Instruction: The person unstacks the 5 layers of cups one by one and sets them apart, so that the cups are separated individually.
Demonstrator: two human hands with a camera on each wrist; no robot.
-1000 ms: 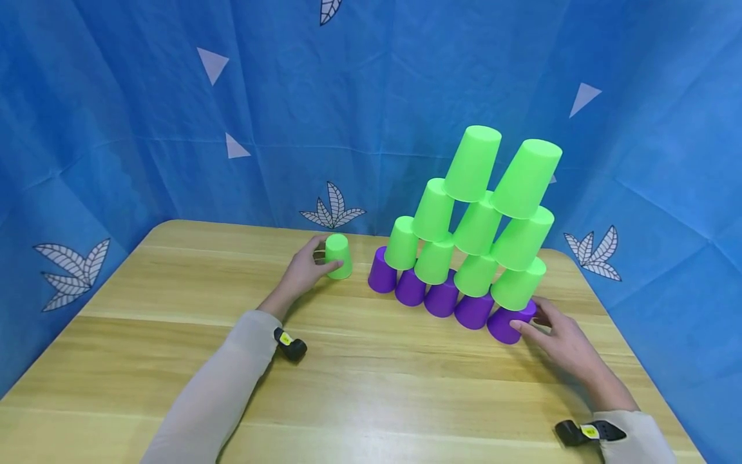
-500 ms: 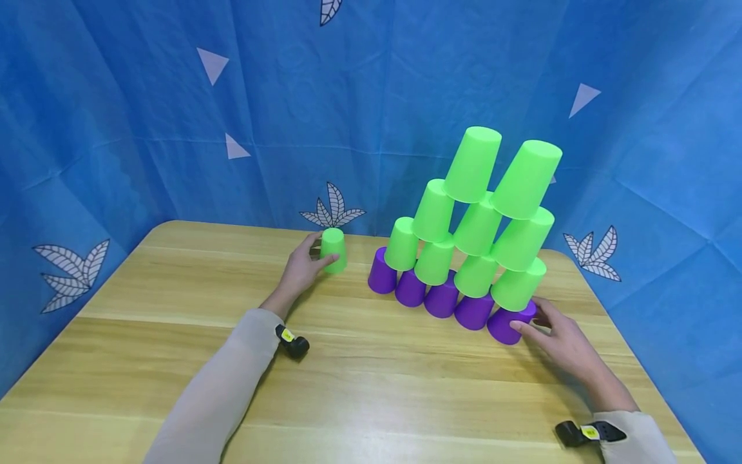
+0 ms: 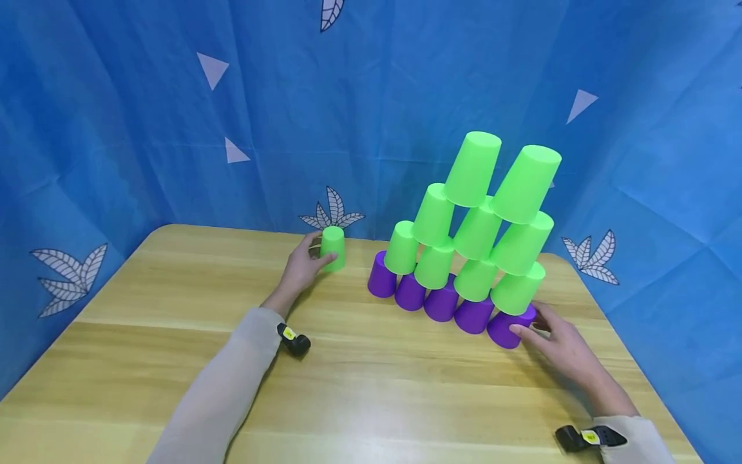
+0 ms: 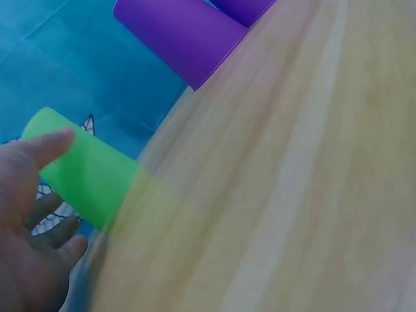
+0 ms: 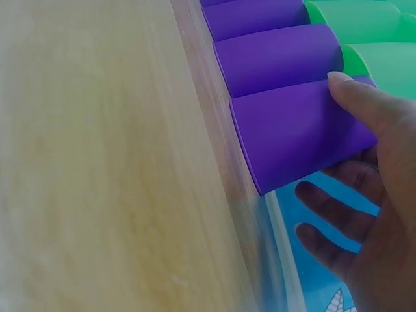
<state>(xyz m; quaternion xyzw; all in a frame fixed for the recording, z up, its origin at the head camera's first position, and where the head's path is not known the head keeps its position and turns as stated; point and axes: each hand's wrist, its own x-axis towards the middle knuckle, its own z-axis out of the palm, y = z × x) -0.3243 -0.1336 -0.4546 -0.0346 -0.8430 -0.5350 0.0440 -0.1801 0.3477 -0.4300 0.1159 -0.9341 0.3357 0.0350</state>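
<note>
Lone tapered bright-green plastic cup [image 3: 333, 241]: upright, mouth down, nr back edge of pale wood table [image 3: 371, 386], left of green-and-purple plastic cup stack [image 3: 478, 229], gap btwn.
L hand [image 3: 300, 267]: nearer one by far; lone cup pinched to its right, thumb near side, fingers behind, some tips hidden.
R hand [image 3: 565, 348]: thumb + finger pinching stack's purple plastic end cup [image 3: 505, 330], other fingers spread.

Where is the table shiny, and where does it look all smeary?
Head view: a pale glare on the table near the bottom middle, a soft shadow beside the left sleeve; left wrist view: smeary wood grain, with a greenish tinge by the green cup; right wrist view: blurry grain too, but the nearest purple cup has a crisper rim.
</note>
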